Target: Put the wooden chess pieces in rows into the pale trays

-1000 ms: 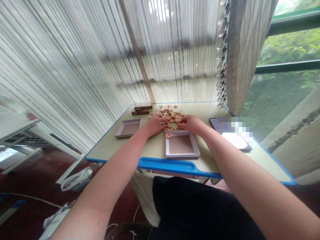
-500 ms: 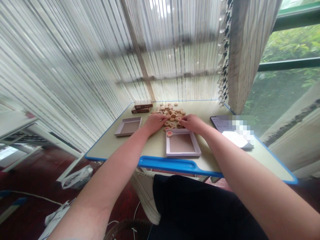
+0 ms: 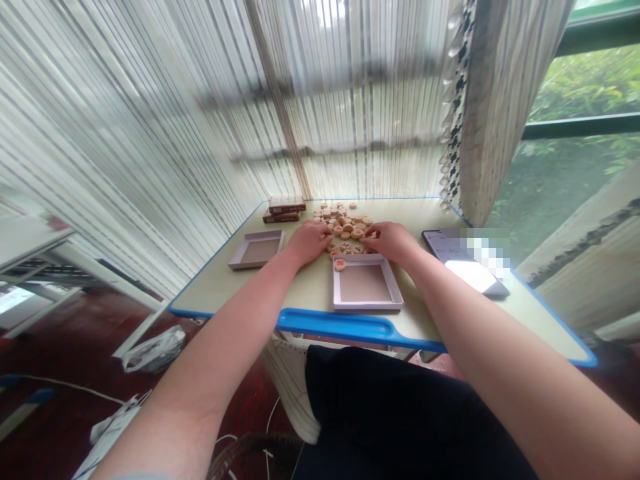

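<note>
Pale table (image 3: 307, 290), blue-edged, round pieces (image 3: 345, 227) heaped toward its far edge. From my end I read red 相 on one piece (image 3: 340, 265) inside the near-edge box (image 3: 367, 307). Left hand (image 3: 307, 241) curled, right hand (image 3: 393, 241) narrowed, flanking the heap; I can't tell what they grip.

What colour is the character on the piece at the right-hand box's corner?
Red, on that xiangqi piece; the head view shows it.

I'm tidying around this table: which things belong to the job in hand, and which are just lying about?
Part of the job:
xiangqi pieces, with the left hand and right hand at them
front shallow box, red-marked piece at its corner
left shallow box, probably

Apparently lying about:
two stacked brown boxes
phone
plastic bag
</note>
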Demonstrator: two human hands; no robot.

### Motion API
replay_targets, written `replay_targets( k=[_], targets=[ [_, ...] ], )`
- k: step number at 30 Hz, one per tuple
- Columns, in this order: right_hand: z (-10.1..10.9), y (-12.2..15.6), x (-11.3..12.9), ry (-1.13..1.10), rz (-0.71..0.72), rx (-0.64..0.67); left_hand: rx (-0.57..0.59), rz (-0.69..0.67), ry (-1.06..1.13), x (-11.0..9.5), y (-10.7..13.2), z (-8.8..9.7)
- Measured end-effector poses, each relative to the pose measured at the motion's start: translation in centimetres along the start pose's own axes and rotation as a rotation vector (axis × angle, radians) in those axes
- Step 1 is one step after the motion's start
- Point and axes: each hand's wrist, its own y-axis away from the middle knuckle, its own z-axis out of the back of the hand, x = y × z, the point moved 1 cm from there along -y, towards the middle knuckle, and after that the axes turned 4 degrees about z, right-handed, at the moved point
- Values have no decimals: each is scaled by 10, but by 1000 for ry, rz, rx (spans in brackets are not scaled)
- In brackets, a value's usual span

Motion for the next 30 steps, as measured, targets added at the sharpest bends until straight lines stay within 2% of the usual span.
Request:
replay_targets(
  k=[6,11,17,21,26,30],
  targets=[
    [2,0,0,21,-8,20,27,-9,56,0,-1,-1],
    [1,-1,-2,18,3,9,-19,54,84,2,-1,-1],
    [1,-1,-2,7,19,48,52,64,77,2,-1,1],
    [2,-2,-3,-1,14,104,56,68,67,2,-1,0],
    [13,-2,-8,3,-13,11,50,99,67,4,-2,-2],
    [21,3,-10,-46,-76,182,54,145,116,5,-3,-3]
  ],
)
